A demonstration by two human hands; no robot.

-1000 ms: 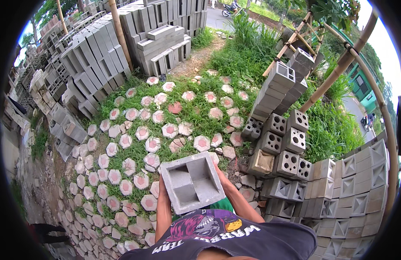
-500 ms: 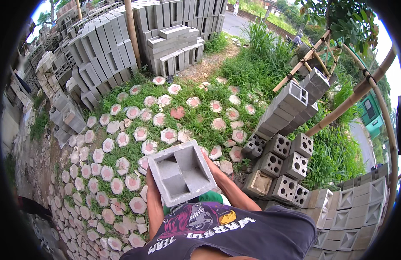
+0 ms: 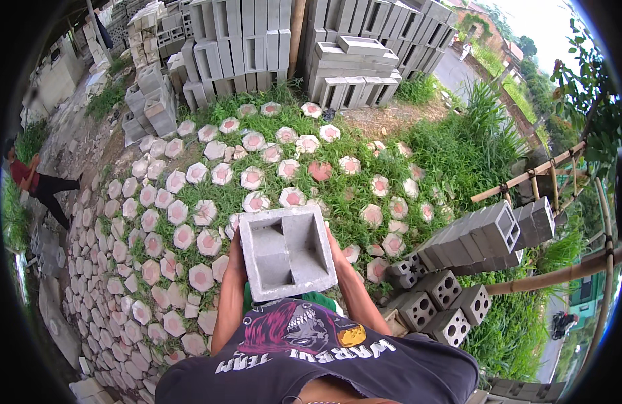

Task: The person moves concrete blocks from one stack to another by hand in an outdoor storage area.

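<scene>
The view has swung left, showing more of a co-worker (image 3: 29, 176), while left hand (image 3: 235, 258) and right hand (image 3: 333, 248) still clasp, probably from underneath, the hollow concrete block (image 3: 288, 252) at lower centre.

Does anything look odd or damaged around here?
One hexagonal paver, beyond the grey block between the left hand and right hand, looks odd: it is reddish nearly all over, while most nearby pavers have pale rims around pinkish centres. I see no clear damage to the block.
</scene>
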